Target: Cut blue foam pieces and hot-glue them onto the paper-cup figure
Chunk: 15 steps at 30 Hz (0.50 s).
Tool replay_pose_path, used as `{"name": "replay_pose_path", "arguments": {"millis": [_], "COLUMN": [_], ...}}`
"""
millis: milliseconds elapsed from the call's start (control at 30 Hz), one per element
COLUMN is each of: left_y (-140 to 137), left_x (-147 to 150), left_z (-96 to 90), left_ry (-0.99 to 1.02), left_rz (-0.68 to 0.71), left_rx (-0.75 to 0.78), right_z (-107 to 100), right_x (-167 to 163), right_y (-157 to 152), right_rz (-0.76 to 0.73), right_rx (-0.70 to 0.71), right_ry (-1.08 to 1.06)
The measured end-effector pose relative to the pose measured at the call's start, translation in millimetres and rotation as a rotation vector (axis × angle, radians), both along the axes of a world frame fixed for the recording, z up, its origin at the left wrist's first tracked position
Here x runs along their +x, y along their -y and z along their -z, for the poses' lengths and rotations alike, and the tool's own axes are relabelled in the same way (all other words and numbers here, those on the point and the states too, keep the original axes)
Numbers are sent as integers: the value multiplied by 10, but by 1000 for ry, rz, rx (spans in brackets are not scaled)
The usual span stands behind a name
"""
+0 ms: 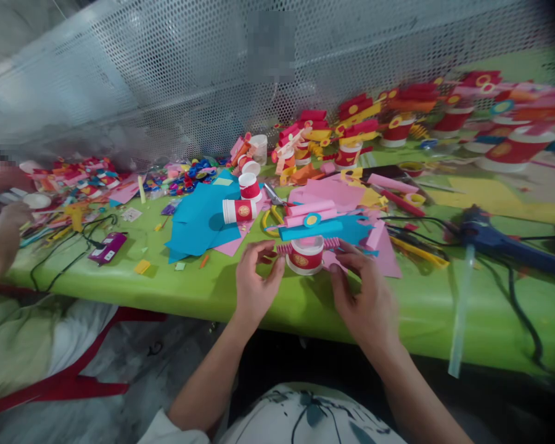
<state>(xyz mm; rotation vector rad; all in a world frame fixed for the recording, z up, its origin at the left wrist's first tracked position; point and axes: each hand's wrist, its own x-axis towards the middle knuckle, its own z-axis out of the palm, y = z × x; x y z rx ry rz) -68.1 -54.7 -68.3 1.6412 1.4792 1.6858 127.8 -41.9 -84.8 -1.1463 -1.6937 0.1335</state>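
Observation:
A small red-and-white paper cup (pixel 306 254) with a gold round emblem stands upright near the table's front edge, between my hands. A pink pleated paper strip (pixel 285 249) sticks out from its left side, and a matching pink strip (pixel 332 243) from its right. My left hand (pixel 258 279) has its curled thumb and fingers at the outer end of the left strip. At the other side, my right hand (pixel 366 290) holds thumb and forefinger around the right strip's end. Just behind the cup lie pink paper rolls (pixel 309 211) and a blue roll (pixel 311 230) with a yellow-centred disc.
Blue paper sheets (pixel 203 216), two more cups (pixel 240 211) and yellow-handled scissors (pixel 272 219) lie behind. A blue glue gun (pixel 513 243) with its cord is at right. Finished cup figures (pixel 349 154) line the back by a perforated metal panel (pixel 189 80). Another person's arm (pixel 2 240) reaches in at left.

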Motion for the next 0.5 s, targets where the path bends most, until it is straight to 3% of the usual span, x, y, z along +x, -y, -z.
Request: {"name": "replay_pose_path", "arguments": {"millis": [300, 500], "left_y": [12, -5], "left_x": [-14, -52], "left_z": [-3, -40], "left_ry": [-8, 254], "left_rz": [-27, -4], "left_rx": [4, -32], "right_z": [-27, -74], "right_x": [35, 49], "right_y": [3, 37], "right_rz": [-59, 53], "right_rx": [-18, 47], "right_ry": [-81, -83]}}
